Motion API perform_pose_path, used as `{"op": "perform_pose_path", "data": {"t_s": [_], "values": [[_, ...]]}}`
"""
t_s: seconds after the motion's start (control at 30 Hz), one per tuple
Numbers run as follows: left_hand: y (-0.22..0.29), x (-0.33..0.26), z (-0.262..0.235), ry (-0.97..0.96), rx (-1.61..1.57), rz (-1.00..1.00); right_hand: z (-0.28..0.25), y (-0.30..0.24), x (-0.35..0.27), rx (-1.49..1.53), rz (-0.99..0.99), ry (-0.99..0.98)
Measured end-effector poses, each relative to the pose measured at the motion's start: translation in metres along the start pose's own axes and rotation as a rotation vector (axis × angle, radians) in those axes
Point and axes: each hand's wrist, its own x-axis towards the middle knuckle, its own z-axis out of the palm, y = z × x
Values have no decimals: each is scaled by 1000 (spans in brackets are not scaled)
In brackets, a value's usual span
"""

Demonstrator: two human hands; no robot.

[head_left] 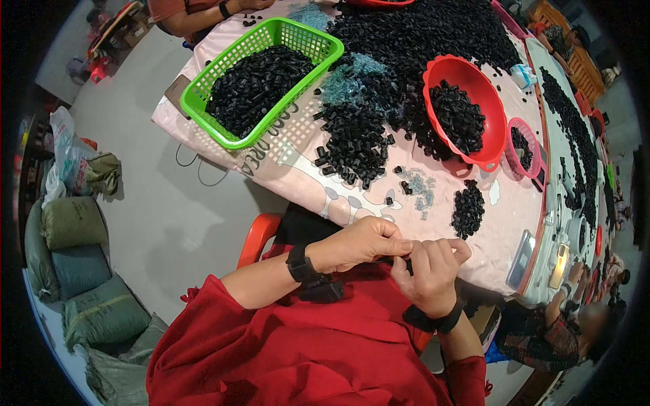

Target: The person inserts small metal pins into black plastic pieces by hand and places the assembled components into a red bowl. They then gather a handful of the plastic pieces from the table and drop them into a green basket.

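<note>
My left hand (359,245) and my right hand (432,272) meet just off the table's near edge, fingers closed and fingertips together. Whatever they pinch is too small and hidden to name. Just beyond them on the pink cloth lie a scatter of small clear pieces (422,187) and a few loose black ones. A small heap of short black plastic parts (467,210) sits to the right. Farther off, a larger cluster of black parts (352,145) runs back into a big pile (413,30), with bluish clear pieces (359,71) on it.
A green basket (233,143) of black parts stands at the left. At the right are a red bowl (496,115), a pink basket (535,167) and a phone (520,260). Other people work around the tables. Stuffed sacks (101,311) lie at the far left.
</note>
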Motion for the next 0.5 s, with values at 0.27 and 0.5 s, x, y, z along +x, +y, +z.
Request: {"op": "perform_pose_path", "data": {"t_s": [0.27,0.5], "values": [[15,3,-18,163,-343,4,-3,26,6,59,145,-23],[35,6,-40,256,-409,80,27,53,0,-18,153,-70]]}}
